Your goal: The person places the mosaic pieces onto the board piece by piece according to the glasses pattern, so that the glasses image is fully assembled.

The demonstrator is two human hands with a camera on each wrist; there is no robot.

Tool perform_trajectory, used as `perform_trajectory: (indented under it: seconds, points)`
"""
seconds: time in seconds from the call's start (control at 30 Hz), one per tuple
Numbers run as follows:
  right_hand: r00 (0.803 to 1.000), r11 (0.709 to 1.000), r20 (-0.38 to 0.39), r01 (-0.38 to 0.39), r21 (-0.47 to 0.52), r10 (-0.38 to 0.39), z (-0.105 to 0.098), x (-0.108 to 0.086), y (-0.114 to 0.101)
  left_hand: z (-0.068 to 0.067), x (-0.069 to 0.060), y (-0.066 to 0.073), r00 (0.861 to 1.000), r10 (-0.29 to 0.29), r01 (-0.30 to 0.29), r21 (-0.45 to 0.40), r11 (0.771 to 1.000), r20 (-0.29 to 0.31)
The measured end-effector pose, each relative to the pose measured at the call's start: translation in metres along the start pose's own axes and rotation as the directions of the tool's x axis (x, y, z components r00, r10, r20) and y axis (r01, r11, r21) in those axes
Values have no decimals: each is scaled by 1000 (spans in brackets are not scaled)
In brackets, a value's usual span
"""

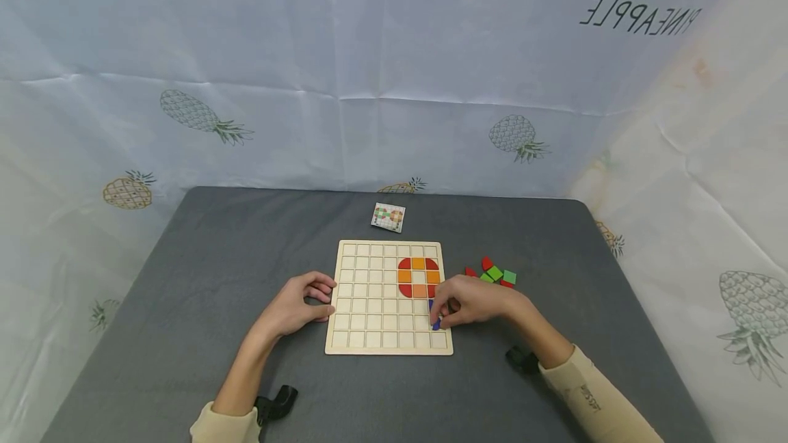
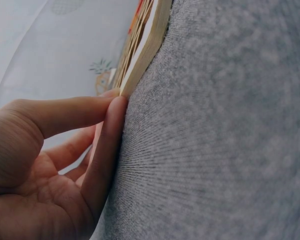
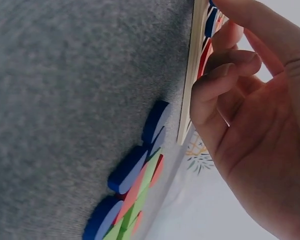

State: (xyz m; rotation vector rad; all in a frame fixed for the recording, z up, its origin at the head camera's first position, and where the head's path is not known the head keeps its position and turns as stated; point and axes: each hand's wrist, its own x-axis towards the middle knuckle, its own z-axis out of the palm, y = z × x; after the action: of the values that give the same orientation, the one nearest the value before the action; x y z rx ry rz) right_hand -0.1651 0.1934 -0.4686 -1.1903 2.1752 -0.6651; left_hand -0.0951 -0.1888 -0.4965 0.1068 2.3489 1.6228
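Observation:
A pale wooden grid board [image 1: 369, 323] lies flat on the table. My left hand [image 1: 301, 306] holds its left edge, thumb and fingertips against the rim; the left wrist view shows the thumb [image 2: 75, 112] and a finger meeting at the board's edge [image 2: 147, 55]. On the board's right side, my right hand [image 1: 470, 299] pinches a small blue piece [image 1: 436, 325] at a lower right square. Another blue piece [image 1: 431, 305] sits just above it, partly hidden by the fingers. Red rounded pieces and orange square pieces [image 1: 418, 264] form a ring around one bare square.
Loose red and green pieces [image 1: 495, 272] lie right of the board, behind my right forearm. Several loose blue pieces [image 3: 127, 169] show beside them in the right wrist view. A small pattern card [image 1: 388, 217] rests beyond the board. A pineapple-print cloth [image 1: 369, 135] hangs behind the table.

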Motion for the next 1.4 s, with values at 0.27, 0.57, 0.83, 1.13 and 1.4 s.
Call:
perform_trajectory:
  seconds: [0.27, 0.57, 0.83, 1.13, 1.4]
  points:
    - [997, 1000, -75, -18, 9, 19, 4, 0, 1, 1, 1, -1, 1000, -5, 5, 2, 1000, -5]
    - [992, 998, -122, -29, 51, 35, 3, -4, 7, 2, 1, -2, 1000, -12, 12, 7, 1000, -7]
    - [982, 986, -169, -58, 155, 84, -8, -22, 15, 1, 2, -2, 1000, -13, 13, 5, 1000, -3]
    - [970, 985, -204, -104, 138, 131, -17, -44, 29, 0, 1, -1, 1000, -15, 15, 2, 1000, -2]
    - [963, 976, -193, -160, 146, 186, -17, -56, 39, -1, 3, -1, 1000, -5, 5, 25, 1000, -1]
